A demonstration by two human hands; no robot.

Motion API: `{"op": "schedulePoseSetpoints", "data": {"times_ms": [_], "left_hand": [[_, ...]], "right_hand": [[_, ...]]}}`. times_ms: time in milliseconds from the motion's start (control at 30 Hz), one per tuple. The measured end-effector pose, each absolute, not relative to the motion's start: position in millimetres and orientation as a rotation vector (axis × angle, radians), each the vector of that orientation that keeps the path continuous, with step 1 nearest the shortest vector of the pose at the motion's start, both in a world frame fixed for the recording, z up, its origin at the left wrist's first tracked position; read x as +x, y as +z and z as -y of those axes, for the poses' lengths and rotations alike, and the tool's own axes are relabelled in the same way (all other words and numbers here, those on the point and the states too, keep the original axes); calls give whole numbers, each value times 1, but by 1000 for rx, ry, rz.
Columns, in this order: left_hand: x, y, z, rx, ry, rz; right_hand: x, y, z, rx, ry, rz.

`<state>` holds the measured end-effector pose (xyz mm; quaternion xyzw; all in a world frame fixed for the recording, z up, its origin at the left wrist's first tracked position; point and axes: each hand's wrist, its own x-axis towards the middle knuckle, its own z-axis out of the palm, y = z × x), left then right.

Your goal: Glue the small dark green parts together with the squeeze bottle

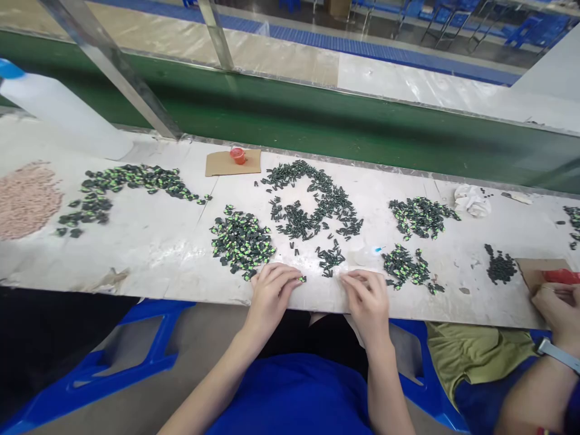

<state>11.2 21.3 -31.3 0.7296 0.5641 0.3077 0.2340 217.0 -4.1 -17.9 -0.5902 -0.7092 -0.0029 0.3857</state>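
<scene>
My left hand is closed in a pinch on a small black-and-green plastic piece just above the table. Opposite it, my right hand is also pinched; anything between its fingertips is too small to make out. Between the hands lies a small group of slim dark green parts. A heap of black-and-green pieces sits just beyond my left hand. Another pile of such pieces is right of my right hand. Farther back spreads a large ring-shaped scatter of dark green parts.
A red cup stands on cardboard at the back. A blue-tipped needle lies beyond my right hand. At far left are pink pieces and a white bottle. A co-worker's hand holds something red at right.
</scene>
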Motion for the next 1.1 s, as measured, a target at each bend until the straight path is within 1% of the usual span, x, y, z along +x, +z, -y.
{"op": "schedulePoseSetpoints", "data": {"times_ms": [67,133,400,600,700,933,1100], "left_hand": [[10,-30,-21,1984,852,-1547],[9,-30,-20,1960,847,-1561],[7,-30,-17,1860,868,-1624],[7,-31,-18,1889,894,-1590],[7,-32,-17,1886,936,-1567],[10,-28,-17,1903,950,-1521],[14,-25,-17,1934,956,-1507]], "right_hand": [[214,-20,-1,-1502,118,1916],[212,-22,-9,-1519,159,1967],[200,-21,-23,-1602,135,2152],[195,-25,-26,-1552,190,2157],[194,-25,-27,-1501,292,2084],[184,-15,-12,-1372,788,1696],[177,-18,-5,-1380,886,1533]]}}
